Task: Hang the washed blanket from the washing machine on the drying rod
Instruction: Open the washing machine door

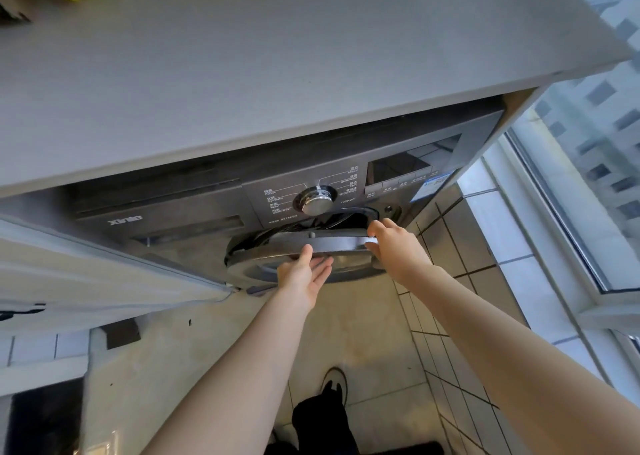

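Dark grey washing machine [173, 222] sits under a pale countertop [242, 74]; its round door [329, 243] stands swung partly out. Through the gap above the door we see only dark, ribbed shapes in the drum opening [346, 219]; we cannot tell whether any of that is the blanket.

Just above our fingers: chrome dial [316, 202]. Left of them, a pale cabinet panel [86, 274] juts across the machine's lower left front. Right of them, floor tiles [450, 316] and a window [588, 125]. Below the wrists, a shoe [334, 383].

Right hand [398, 243]: fingers curled round the door's right rim, gripping it. Left hand [304, 274]: palm up beneath the door, fingers straight, thumb tip touching the lower rim, holding nothing.
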Available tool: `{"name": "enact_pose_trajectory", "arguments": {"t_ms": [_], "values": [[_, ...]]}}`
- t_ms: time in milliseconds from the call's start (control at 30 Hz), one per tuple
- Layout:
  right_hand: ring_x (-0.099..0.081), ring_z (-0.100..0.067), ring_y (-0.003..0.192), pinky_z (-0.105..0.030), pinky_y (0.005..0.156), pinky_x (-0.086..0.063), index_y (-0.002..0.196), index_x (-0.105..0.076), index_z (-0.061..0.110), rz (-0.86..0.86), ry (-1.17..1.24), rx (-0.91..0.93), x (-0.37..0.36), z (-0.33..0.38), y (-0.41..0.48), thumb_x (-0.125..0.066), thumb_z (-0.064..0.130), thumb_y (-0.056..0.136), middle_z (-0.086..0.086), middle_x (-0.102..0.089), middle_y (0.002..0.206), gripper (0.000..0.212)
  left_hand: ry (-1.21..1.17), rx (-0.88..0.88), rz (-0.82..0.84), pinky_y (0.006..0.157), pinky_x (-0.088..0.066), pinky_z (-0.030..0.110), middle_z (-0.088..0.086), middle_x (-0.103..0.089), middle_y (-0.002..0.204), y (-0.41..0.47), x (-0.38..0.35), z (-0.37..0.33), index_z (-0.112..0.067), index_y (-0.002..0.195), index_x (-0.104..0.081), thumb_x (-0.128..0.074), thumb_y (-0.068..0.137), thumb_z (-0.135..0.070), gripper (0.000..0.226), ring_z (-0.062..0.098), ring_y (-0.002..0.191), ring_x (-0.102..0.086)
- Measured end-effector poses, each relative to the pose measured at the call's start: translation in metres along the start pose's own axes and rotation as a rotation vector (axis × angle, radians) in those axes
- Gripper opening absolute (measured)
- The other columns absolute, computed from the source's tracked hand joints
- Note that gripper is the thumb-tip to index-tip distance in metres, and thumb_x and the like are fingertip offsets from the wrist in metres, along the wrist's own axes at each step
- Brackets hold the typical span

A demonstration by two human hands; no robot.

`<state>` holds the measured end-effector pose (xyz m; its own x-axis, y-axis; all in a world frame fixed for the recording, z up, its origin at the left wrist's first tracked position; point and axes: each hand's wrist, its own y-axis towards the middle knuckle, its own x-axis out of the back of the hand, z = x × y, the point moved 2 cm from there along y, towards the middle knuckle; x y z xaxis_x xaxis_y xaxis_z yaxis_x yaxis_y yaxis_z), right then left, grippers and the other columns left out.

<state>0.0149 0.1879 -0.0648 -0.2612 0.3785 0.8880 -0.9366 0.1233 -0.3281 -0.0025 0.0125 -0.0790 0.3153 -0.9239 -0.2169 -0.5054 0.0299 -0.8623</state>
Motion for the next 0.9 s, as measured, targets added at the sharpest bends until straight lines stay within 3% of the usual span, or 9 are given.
{"name": "enact_pose_trajectory", "arguments": {"t_ms": [100,200,367,533,600,767,900], "values": [[-0.060,-0.032,0.090,-0.041,0.079,-0.050,0.109,-0.055,0.012,0.029,0.015,-0.025,-0.007,0.000,-0.021,-0.052,0.033,0.097,-0.008,-0.055,0.105,0.025,0.049,0.014,0.029,0.089,-0.052,0.042,0.021,-0.063,0.096,-0.010,0.016,0.009,-0.002,0.096,-0.050,-0.050,0.099,-0.016,0.014,0.033,0.092,-0.066],[-0.058,-0.026,0.092,-0.038,0.082,-0.051,0.102,-0.058,0.016,0.061,0.116,-0.067,-0.021,0.005,-0.052,-0.057,0.033,0.094,-0.005,-0.058,0.102,0.019,0.106,0.026,0.070,0.086,-0.052,0.042,0.020,-0.063,0.100,-0.018,0.037,0.018,-0.001,0.105,-0.051,-0.050,0.099,-0.017,0.017,0.030,0.086,-0.067],[-0.060,-0.024,0.095,-0.039,0.085,-0.052,0.100,-0.063,0.015,0.112,0.255,-0.205,-0.057,0.028,-0.113,-0.063,0.033,0.090,-0.004,-0.064,0.102,0.021,0.211,0.031,0.090,0.087,-0.052,0.045,0.016,-0.064,0.095,-0.037,0.084,0.030,-0.004,0.110,-0.053,-0.051,0.098,-0.017,0.017,0.031,0.088,-0.066],[-0.062,-0.020,0.093,-0.029,0.078,-0.053,0.104,-0.065,0.017,0.282,0.373,-0.312,-0.100,0.073,-0.162,-0.066,0.040,0.087,-0.002,-0.065,0.105,0.028,0.394,-0.021,0.059,0.084,-0.055,0.046,0.011,-0.068,0.099,-0.054,0.145,0.036,-0.010,0.114,-0.057,-0.054,0.097,-0.026,0.023,0.029,0.093,-0.069],[-0.059,-0.020,0.103,-0.027,0.082,-0.049,0.113,-0.061,0.019,0.307,0.358,-0.304,-0.116,0.095,-0.174,-0.069,0.043,0.083,-0.001,-0.060,0.113,0.039,0.442,-0.048,0.032,0.085,-0.055,0.047,0.009,-0.067,0.100,-0.059,0.169,0.034,-0.012,0.113,-0.058,-0.054,0.096,-0.030,0.025,0.029,0.095,-0.067],[-0.037,-0.030,0.133,-0.041,0.110,-0.033,0.146,-0.030,0.020,0.356,0.365,-0.287,-0.156,0.158,-0.190,-0.074,0.050,0.076,-0.008,-0.032,0.146,0.088,0.525,-0.084,-0.009,0.080,-0.056,0.045,0.006,-0.066,0.107,-0.072,0.220,0.018,-0.020,0.101,-0.059,-0.053,0.097,-0.033,0.014,0.027,0.099,-0.064],[-0.022,-0.027,0.142,-0.041,0.116,-0.025,0.151,-0.016,0.016,0.386,0.449,-0.236,-0.177,0.209,-0.195,-0.072,0.047,0.079,-0.009,-0.023,0.154,0.096,0.593,-0.098,0.011,0.082,-0.054,0.040,-0.001,-0.066,0.098,-0.075,0.256,-0.004,-0.024,0.101,-0.059,-0.053,0.097,-0.032,0.011,0.018,0.080,-0.063]]}}
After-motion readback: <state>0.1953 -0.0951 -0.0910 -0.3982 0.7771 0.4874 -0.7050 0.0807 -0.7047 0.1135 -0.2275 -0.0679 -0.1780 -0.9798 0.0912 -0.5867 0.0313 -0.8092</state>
